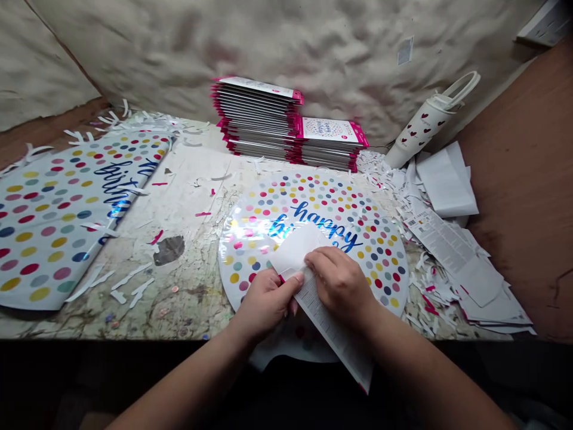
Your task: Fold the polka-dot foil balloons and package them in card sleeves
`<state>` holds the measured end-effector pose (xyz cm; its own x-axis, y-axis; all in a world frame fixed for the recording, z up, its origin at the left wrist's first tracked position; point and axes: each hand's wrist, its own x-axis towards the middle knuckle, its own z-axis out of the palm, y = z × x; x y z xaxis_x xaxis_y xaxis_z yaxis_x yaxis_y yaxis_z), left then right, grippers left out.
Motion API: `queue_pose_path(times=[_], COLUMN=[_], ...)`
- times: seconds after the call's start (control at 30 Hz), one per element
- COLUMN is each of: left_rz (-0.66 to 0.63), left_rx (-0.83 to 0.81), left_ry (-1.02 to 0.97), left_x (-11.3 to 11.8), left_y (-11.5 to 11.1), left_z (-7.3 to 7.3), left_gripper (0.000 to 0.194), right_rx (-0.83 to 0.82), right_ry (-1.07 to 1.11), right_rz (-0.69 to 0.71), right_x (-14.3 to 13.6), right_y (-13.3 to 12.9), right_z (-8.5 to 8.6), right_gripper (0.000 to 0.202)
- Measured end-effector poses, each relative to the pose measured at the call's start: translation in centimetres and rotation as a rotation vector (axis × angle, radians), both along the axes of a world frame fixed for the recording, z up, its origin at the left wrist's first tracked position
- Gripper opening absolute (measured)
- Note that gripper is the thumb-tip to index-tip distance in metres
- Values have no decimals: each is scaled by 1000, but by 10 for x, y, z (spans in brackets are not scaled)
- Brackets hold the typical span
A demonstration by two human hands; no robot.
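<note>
White printed paper card: (313,292) pinched at its near edge, lying over the round polka-dot foil balloon (313,239).
Left hand: (266,301) closed on the card's pink corner.
Right hand: (340,280) fingers pressing the card flat.
Risk: the slick foil may slide, skewing the fold or tearing paper.
Beyond the balloon: stacked pink-edged packets (286,122).
</note>
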<state>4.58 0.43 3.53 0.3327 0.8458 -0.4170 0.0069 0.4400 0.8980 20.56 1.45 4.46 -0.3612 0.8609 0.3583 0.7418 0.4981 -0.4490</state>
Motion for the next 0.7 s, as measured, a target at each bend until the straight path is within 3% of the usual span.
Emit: queue_pose_path(times=[0.17, 0.3, 0.43, 0.5, 0.63, 0.7], left_rz=[16, 7, -12, -6, 110, 202], left_rx=[-37, 7, 25, 2, -22, -68], left_ry=[-46, 12, 45, 43, 39, -10], left_x=[-1, 4, 9, 6, -4, -2], left_y=[1, 1, -1, 0, 4, 3], left_z=[-8, -6, -1, -4, -10, -9], left_gripper=[39, 39, 38, 36, 34, 25], right_rx=[-186, 34, 119, 112, 104, 68], right_ry=[281, 34, -216, -254, -304, -287], right_rz=[-34, 78, 36, -88, -531, -575], right_x=[16, 4, -2, 20, 98, 114], right_y=[3, -6, -8, -7, -18, -31], right_z=[2, 0, -4, -3, 11, 18], right_gripper=[17, 19, 21, 22, 30, 31])
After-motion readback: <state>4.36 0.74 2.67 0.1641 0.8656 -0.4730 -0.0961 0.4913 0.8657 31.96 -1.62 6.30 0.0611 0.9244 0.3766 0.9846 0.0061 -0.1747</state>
